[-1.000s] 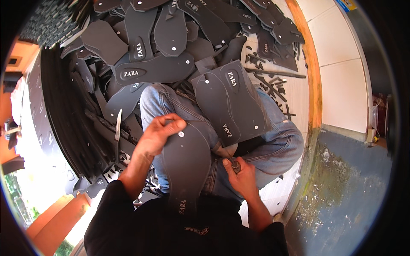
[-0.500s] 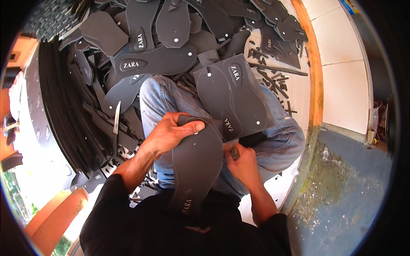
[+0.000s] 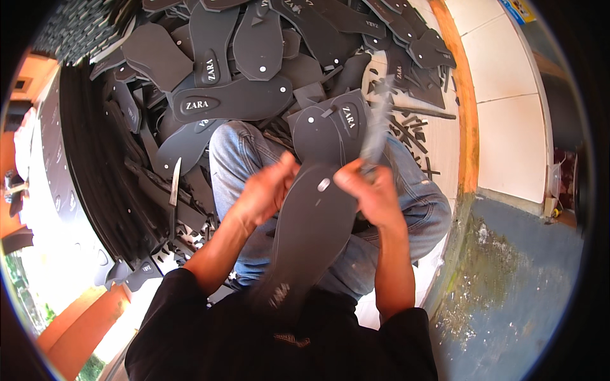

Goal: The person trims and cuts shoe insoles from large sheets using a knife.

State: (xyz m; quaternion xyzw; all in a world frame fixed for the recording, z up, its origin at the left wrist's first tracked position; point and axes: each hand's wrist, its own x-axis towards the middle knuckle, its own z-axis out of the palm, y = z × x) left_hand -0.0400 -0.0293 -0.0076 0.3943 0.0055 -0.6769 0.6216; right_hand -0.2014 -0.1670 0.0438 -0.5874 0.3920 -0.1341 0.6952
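Heap of flat dark-grey sole-shaped pieces [image 3: 232, 98] beyond blue denim-clad legs [image 3: 244, 146]; flat dark-grey sheet with sole outlines [image 3: 310, 136], partly covered by long dark-grey sole [image 3: 311, 219] angled over lap; right hand [image 3: 380, 197] at sole's upper right edge, closed round blurred steel-bladed knife [image 3: 378, 127], blade up; left hand [image 3: 270, 184] by upper left edge, blurred, cannot tell whether pinching; second pointed knife [image 3: 175, 184] left of left knee; small black scraps [image 3: 416, 130] scattered right

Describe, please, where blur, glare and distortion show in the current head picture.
Head view: motion blur smears the long silvery metal blade, the bare right hand, the bare left hand and the white dot on the charcoal foot-shaped sheet; head view: glare bleaches the white surface at left; head view: the orange-brown wooden strip at right bows.
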